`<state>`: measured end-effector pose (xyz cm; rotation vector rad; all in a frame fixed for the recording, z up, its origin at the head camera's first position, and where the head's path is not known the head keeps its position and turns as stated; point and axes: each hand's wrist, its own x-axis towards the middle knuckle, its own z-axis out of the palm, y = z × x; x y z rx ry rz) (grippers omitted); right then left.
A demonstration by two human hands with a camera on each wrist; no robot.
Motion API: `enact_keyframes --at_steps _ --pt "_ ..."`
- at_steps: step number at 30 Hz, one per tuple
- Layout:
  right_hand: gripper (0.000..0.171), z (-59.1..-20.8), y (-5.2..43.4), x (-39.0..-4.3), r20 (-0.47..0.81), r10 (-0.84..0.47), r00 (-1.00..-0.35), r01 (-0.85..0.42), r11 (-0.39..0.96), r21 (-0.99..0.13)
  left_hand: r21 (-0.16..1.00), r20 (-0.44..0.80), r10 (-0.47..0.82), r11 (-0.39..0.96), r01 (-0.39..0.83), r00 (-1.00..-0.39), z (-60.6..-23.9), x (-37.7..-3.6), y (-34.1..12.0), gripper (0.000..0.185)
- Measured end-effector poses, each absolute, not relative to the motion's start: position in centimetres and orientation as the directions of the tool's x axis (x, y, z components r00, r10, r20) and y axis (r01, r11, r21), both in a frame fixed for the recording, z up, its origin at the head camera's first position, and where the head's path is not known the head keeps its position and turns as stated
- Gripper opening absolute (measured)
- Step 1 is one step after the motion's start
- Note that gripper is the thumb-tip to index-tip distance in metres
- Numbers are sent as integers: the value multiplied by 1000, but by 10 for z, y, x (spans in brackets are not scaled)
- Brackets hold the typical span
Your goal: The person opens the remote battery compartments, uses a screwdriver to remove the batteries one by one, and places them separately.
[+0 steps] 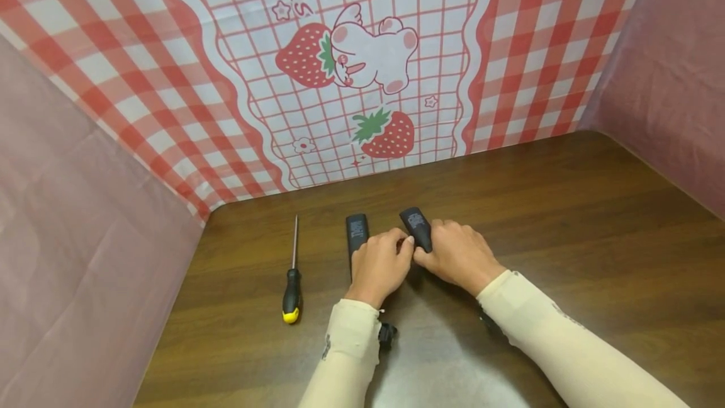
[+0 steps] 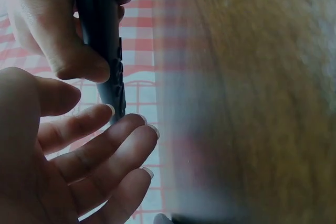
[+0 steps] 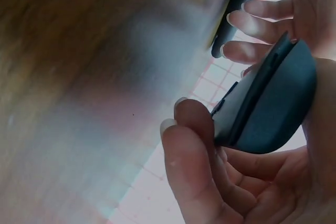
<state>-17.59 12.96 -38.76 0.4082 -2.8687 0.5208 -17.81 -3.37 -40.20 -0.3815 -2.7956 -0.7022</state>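
Observation:
In the head view my right hand (image 1: pixel 459 254) grips a black remote control (image 1: pixel 418 225), its labelled back facing up and tilted off the table. The left wrist view shows this remote (image 2: pixel 102 35) with raised buttons along its underside, and the right wrist view shows its blunt end (image 3: pixel 278 98) between thumb and fingers. My left hand (image 1: pixel 382 266) is close beside it, fingers loosely bent and holding nothing. A second black remote control (image 1: pixel 357 232) lies label side up on the table, partly hidden under the left hand and wrist.
A screwdriver (image 1: pixel 292 288) with a black and yellow handle lies to the left, its tip pointing away. A checked strawberry-print cloth (image 1: pixel 521 68) hangs behind the wooden table (image 1: pixel 538 206). Pink cloth walls (image 1: pixel 85 219) stand at both sides.

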Motion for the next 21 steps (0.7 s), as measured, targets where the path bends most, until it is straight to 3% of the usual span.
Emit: enact_keyframes --at_steps 7,14,21 --pt "36 -384 130 -177 234 -208 -950 -279 902 -330 457 252 124 859 231 -960 -397 -177 -31 36" --pt "37 -382 128 -176 253 -204 -946 -282 901 -328 575 159 72 804 151 -985 -396 -176 -26 54" --pt "35 -379 128 -174 292 -211 -933 -307 889 -339 614 154 61 776 144 -986 -395 -176 -18 61"
